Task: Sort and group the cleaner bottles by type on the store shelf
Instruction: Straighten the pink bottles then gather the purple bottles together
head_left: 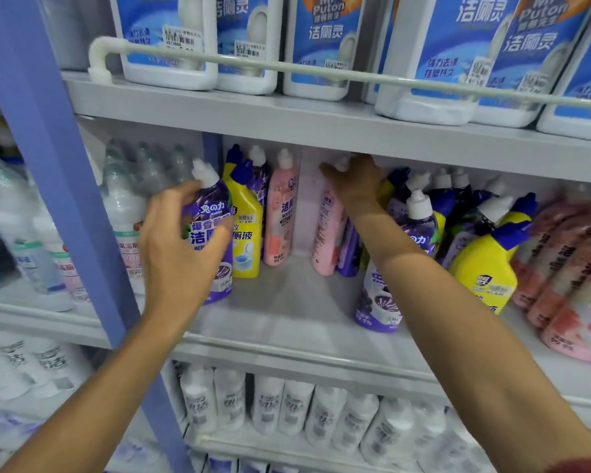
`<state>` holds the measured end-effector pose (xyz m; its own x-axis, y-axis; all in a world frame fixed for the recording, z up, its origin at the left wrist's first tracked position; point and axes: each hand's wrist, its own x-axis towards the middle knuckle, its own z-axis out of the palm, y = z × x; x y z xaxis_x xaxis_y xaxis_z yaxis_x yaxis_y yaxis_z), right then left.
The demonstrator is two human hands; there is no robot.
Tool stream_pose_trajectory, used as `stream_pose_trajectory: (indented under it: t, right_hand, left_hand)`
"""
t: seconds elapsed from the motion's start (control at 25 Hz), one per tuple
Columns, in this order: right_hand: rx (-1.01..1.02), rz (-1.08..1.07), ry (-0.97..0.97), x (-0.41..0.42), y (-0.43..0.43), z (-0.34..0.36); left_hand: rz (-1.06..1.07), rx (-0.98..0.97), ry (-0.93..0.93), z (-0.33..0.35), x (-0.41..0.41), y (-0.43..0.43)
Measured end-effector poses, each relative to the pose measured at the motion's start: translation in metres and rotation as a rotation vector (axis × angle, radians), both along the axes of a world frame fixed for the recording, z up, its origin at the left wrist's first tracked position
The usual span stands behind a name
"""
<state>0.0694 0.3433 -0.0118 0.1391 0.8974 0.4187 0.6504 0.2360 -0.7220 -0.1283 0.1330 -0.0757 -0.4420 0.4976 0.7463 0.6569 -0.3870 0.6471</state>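
Nearest, the left hand (181, 247) was wrapped round a purple bottle (209, 206) near the front of the shelf (287, 298), with a yellow bottle (246, 230) and an upright pink bottle (280, 213) just behind that grip. Farther in, the right hand (355, 186) curled over the top of a leaning pink bottle (326, 237). To that grip's right, mixed bottles (485, 257) of all three colours stood jumbled, so most of the sorting seemed undone.
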Motion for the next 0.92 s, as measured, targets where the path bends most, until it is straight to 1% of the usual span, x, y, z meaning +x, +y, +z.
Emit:
stream_pose_trajectory:
  t: [0.04, 0.12, 0.16, 0.2, 0.28, 0.32, 0.36, 0.4, 0.44, 0.52, 0.56, 0.6, 0.64, 0.72, 0.76, 0.8, 0.88, 0.92]
  right_hand:
    - [0.005, -0.013, -0.083, -0.001, 0.002, -0.003]
    - [0.031, -0.050, -0.209, -0.002, -0.004, 0.000]
    - [0.044, -0.047, -0.237, -0.001, -0.011, 0.004]
    - [0.055, -0.041, -0.265, -0.001, -0.016, 0.007]
    - [0.071, 0.003, -0.371, 0.007, -0.031, 0.009]
    - [0.071, 0.050, -0.431, 0.015, -0.039, 0.007]
    - [0.021, 0.120, -0.471, 0.021, -0.048, 0.002]
    - [-0.044, 0.204, -0.484, 0.028, -0.059, -0.002]
    - [-0.032, 0.235, -0.459, 0.032, -0.070, -0.002]
    - [0.174, 0.172, -0.440, 0.037, -0.083, 0.007]
    - [0.241, 0.174, -0.418, 0.038, -0.090, 0.009]
    - [0.281, 0.191, -0.421, 0.039, -0.095, 0.011]
    - [0.299, 0.204, -0.431, 0.042, -0.097, 0.010]
    - [0.282, 0.217, -0.431, 0.050, -0.096, 0.006]
    - [0.269, 0.228, -0.412, 0.054, -0.095, 0.004]
    - [0.265, 0.237, -0.382, 0.056, -0.094, 0.004]
    - [0.277, 0.225, -0.331, 0.058, -0.094, 0.003]
    - [0.282, 0.217, -0.337, 0.058, -0.093, 0.000]
  left_hand:
    - [-0.087, 0.001, 0.032, 0.009, 0.013, 0.000]
    - [-0.306, -0.110, -0.051, 0.030, 0.037, 0.014]
    - [-0.360, -0.174, -0.099, 0.040, 0.045, 0.027]
    - [-0.368, -0.219, -0.117, 0.048, 0.050, 0.044]
    - [-0.325, -0.269, -0.094, 0.061, 0.052, 0.085]
    - [-0.268, -0.311, -0.067, 0.067, 0.053, 0.104]
    - [-0.199, -0.368, -0.039, 0.072, 0.053, 0.122]
    - [-0.153, -0.415, -0.025, 0.075, 0.055, 0.138]
    - [-0.141, -0.441, -0.014, 0.075, 0.057, 0.152]
    - [-0.143, -0.473, -0.024, 0.075, 0.065, 0.173]
    - [-0.123, -0.507, -0.045, 0.074, 0.069, 0.179]
    - [-0.091, -0.550, -0.030, 0.071, 0.071, 0.183]
    - [-0.057, -0.602, 0.033, 0.068, 0.073, 0.187]
    - [-0.049, -0.704, 0.131, 0.066, 0.076, 0.189]
    - [-0.024, -0.693, 0.177, 0.067, 0.080, 0.187]
    - [0.016, -0.636, 0.171, 0.067, 0.082, 0.184]
    - [0.097, -0.472, 0.108, 0.067, 0.082, 0.175]
    - [0.076, -0.443, 0.076, 0.067, 0.077, 0.167]
